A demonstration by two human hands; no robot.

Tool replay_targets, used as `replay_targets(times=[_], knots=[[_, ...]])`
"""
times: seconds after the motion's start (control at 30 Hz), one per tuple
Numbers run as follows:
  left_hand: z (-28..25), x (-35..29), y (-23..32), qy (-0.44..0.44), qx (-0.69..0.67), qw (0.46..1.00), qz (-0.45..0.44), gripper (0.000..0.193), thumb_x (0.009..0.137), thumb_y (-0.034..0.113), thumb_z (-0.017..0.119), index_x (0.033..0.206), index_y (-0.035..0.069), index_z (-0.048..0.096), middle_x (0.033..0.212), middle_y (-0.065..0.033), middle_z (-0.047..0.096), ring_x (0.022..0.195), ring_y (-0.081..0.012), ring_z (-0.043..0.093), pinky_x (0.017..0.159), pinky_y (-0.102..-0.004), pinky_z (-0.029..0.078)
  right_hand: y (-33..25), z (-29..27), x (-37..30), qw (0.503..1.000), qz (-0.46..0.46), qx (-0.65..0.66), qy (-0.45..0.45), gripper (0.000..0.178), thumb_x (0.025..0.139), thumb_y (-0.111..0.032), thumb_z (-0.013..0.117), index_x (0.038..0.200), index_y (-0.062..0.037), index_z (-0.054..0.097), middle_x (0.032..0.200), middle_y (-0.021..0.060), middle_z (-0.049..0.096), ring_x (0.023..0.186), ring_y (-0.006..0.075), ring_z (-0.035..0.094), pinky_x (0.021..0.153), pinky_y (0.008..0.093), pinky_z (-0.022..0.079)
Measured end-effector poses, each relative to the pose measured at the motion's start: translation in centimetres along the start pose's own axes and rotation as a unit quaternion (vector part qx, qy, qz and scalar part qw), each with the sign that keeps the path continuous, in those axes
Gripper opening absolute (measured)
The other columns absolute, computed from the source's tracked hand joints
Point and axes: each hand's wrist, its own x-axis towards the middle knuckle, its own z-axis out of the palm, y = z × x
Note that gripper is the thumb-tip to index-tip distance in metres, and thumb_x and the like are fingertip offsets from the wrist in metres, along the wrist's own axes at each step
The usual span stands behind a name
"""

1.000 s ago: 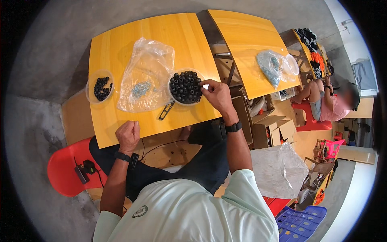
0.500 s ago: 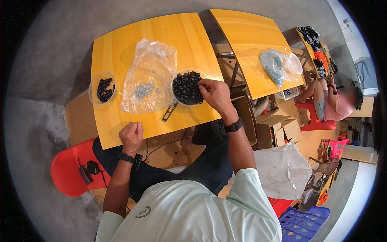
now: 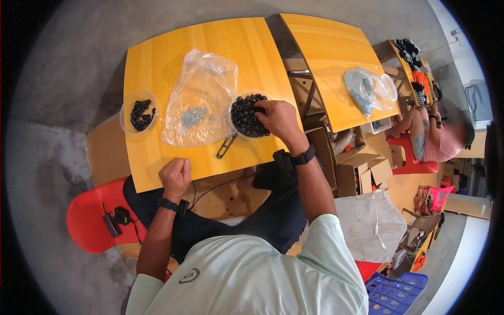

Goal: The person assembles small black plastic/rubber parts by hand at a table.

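Note:
My right hand (image 3: 280, 122) reaches over the right rim of a clear round tub (image 3: 266, 96) full of small black ring-like plastic pieces (image 3: 245, 113). Thumb and fingers are drawn together at the pieces, and what they pinch, if anything, is hidden. My left hand (image 3: 176, 177) is closed at the table's front edge, and its palm cannot be seen. Between the tubs lies a clear plastic bag (image 3: 202, 89) with small silvery metal parts (image 3: 193, 116) on it. A flat black slotted part (image 3: 226, 146) lies just in front of the full tub.
At the left of the yellow table (image 3: 152, 168) stands a second clear tub (image 3: 124, 123) with fewer black pieces. Another yellow table (image 3: 320, 50) on the right bears a bag of bluish parts (image 3: 359, 94). Cardboard boxes (image 3: 349, 178) stand below it. A person (image 3: 441, 136) sits farther right.
The view has shifted slightly, so the table appears a little farther right. My right hand's fingers remain at the black pieces in the tub. My left hand stays closed at the table edge.

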Motion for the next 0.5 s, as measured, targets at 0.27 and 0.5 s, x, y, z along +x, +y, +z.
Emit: replay_targets(times=[0.27, 0.5], knots=[[0.4, 0.0, 0.2, -0.002, -0.009, 1.0, 0.002, 0.026, 0.089, 0.007, 0.065, 0.068, 0.004, 0.051, 0.063, -0.0142, 0.051, 0.058, -0.0352, 0.055, 0.052, -0.0427, 0.042, -0.2, 0.0, -0.1, 1.0, 0.005, -0.011, -0.009, 0.02, 0.079, -0.02, 0.074, 0.095, -0.0097, 0.076, 0.084, 0.0146, 0.072, 0.08, 0.0343, 0.07, 0.074, 0.0425, 0.056], [-0.7, -0.2, 0.2, -0.001, 0.01, 1.0, -0.017, 0.025, 0.088, 0.008, 0.066, 0.068, 0.005, 0.052, 0.062, -0.0136, 0.052, 0.057, -0.0347, 0.055, 0.052, -0.0433, 0.043, -1.6, -1.5, -2.5, 0.974, 0.102, 0.182, 0.086, 0.015, 0.084, -0.014, 0.076, 0.095, -0.0041, 0.073, 0.067, 0.0108, 0.065, 0.059, 0.0182, 0.063, 0.06, 0.0306, 0.05]])
